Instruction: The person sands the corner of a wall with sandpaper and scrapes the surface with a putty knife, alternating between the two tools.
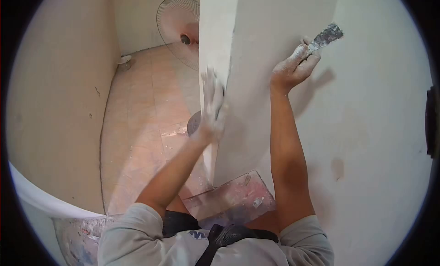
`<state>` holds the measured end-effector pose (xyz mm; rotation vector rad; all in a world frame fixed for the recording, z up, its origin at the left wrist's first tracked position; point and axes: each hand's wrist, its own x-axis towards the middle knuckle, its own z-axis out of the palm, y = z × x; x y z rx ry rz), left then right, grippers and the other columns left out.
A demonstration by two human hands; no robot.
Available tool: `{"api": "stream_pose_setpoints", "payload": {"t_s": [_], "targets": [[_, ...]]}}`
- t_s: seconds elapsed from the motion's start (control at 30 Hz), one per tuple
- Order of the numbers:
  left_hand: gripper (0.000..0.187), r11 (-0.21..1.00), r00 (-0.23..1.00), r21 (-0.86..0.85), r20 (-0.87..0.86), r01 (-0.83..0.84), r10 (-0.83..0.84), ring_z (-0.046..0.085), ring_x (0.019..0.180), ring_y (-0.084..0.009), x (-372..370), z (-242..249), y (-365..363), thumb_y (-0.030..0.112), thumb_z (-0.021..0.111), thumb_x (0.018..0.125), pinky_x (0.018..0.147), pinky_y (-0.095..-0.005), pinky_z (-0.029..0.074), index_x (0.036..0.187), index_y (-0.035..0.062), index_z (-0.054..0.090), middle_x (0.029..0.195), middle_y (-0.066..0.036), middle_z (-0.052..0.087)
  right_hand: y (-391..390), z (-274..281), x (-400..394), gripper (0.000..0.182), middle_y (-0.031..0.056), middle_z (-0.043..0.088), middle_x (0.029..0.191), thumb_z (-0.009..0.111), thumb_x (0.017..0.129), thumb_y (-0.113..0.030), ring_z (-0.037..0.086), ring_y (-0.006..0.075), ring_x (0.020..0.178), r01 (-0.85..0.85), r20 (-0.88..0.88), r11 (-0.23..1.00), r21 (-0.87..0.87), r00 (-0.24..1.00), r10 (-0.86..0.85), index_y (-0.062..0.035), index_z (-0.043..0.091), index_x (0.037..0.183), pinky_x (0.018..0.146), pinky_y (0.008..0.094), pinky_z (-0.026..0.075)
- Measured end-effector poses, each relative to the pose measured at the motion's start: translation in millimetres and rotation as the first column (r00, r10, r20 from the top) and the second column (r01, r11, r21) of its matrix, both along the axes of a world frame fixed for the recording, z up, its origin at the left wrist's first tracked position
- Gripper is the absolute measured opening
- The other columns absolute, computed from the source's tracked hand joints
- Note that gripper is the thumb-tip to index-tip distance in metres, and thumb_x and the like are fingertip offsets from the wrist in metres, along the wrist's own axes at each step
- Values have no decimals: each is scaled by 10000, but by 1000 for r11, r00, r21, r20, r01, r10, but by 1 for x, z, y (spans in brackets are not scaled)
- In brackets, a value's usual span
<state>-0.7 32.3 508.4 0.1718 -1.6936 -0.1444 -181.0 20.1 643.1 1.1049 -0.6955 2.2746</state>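
My left hand (212,101) lies flat against the narrow white edge face of a wall (218,32), fingers stretched upward and slightly blurred. White powder or paste coats its fingers. Up and to the right, my right hand (295,66) is closed around the handle of a putty knife (328,36). The knife's blade is smeared with whitish filler and points up and right, in front of the pale wall surface (362,105). Most of the handle is hidden by the fingers, which are dusted white too.
Behind the wall edge stands a fan (178,32) with a wire guard; its round base (194,123) shows by my left wrist. A stained step (229,199) lies below. White spots dot the tiled floor (137,128). A small white object (124,60) sits by the left wall.
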Motion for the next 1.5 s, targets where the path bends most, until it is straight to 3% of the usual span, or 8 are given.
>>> {"api": "stream_pose_setpoints", "payload": {"t_s": [0.13, 0.4, 0.7, 0.97, 1.07, 1.2, 1.33, 1.5], "targets": [[744, 992, 992, -6, -16, 128, -129, -98, 1536, -511, 0, -103, 12, 49, 429, 979, 1227, -580, -44, 1623, -11, 61, 1673, -307, -63, 3, 0, 2, 328, 76, 547, 1028, 440, 1091, -226, 506, 145, 893, -59, -1, 998, 38, 998, 59, 55, 535, 1230, 814, 269, 441], [614, 1000, 999, -26, -42, -7, 6, 64, 1568, -399, 9, 170, -11, 281, 373, 1080, 1248, -518, -7, 1626, 54, 206, 1714, -130, 114, -4, 1, -2, 287, 152, 590, 1194, 421, 1083, -162, 563, 225, 1106, -18, -23, 1000, 12, 1000, 18, 76, 536, 1194, 1019, 344, 433], [657, 989, 999, 146, -34, 6, -1, 2, 1573, -419, 3, -56, -9, 270, 403, 1036, 1226, -598, -71, 1595, -33, 239, 1686, -256, 105, -3, -4, 0, 350, 197, 576, 1276, 395, 1101, -218, 551, 251, 1191, -68, 18, 997, 39, 998, 68, 86, 471, 1256, 1051, 368, 434], [672, 988, 997, 131, -1, -80, 80, 59, 1566, -428, 9, 204, -14, 294, 491, 1024, 1225, -596, -45, 1603, 30, 276, 1706, -182, 110, -7, -1, -30, 539, 250, 463, 1409, 372, 1110, -395, 494, 339, 1312, -64, -4, 984, 167, 998, 65, 63, 342, 1392, 1100, 467, 431], [656, 980, 992, 153, -12, -124, 127, 99, 1560, -427, 12, 305, -13, 231, 506, 1006, 1233, -601, 8, 1608, 78, 294, 1708, -127, 151, 8, 117, -23, 571, 239, 497, 1316, 397, 1101, -426, 587, 330, 1153, -85, 45, 996, 16, 995, 85, 6, 273, 1453, 941, 437, 539], [612, 918, 996, 396, -82, -4, 39, 100, 1562, -429, 1, 228, 7, 275, 420, 1035, 1230, -601, -18, 1566, -18, 335, 1674, -239, 186, 40, 341, 16, 583, 207, 620, 1050, 475, 1078, -399, 554, 198, 660, -49, -79, 995, -85, 996, 42, -118, 256, 1540, 501, 268, 449], [632, 766, 992, 640, -43, -61, 115, 65, 1552, -475, -5, 227, 25, 237, 367, 1046, 1225, -595, -40, 1573, -89, 238, 1665, -297, 131, 34, 491, 20, 477, 175, 598, 957, 487, 1041, -229, 448, 166, 631, 52, -196, 987, -155, 977, -82, -79, 303, 1454, 577, 297, 430], [611, 906, 982, 408, -92, -114, 165, 115, 1556, -433, 20, 439, -48, 210, 412, 1043, 1241, -548, 61, 1597, -1, 267, 1688, -214, 152, 4, 536, 26, 406, 131, 586, 977, 448, 1069, -235, 490, 146, 750, -7, -81, 999, -42, 997, 3, -3, 364, 1392, 631, 268, 436]]}}
